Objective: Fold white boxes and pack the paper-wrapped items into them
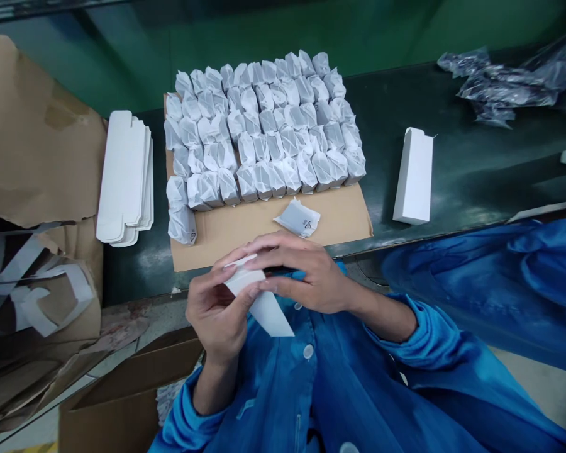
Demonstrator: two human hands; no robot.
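Note:
Both of my hands are on a small white carton (270, 313), held in front of my chest just off the bench edge. My left hand (221, 308) grips its left side between thumb and fingers. From the right, my right hand (306, 270) pinches the end of the carton at its flap. Just beyond my fingers, one paper-wrapped piece (299, 218) with a printed mark lies on a cardboard sheet (226, 229). Behind it stand rows of similar wrapped pieces (268, 129), packed close together.
Flat white cartons (122, 179) are stacked at the left of the bench. A formed white carton (414, 176) stands at right, with crumpled clear plastic (509, 85) behind. A brown box (117, 402) sits below left. Another person's blue sleeve (490, 270) is at right.

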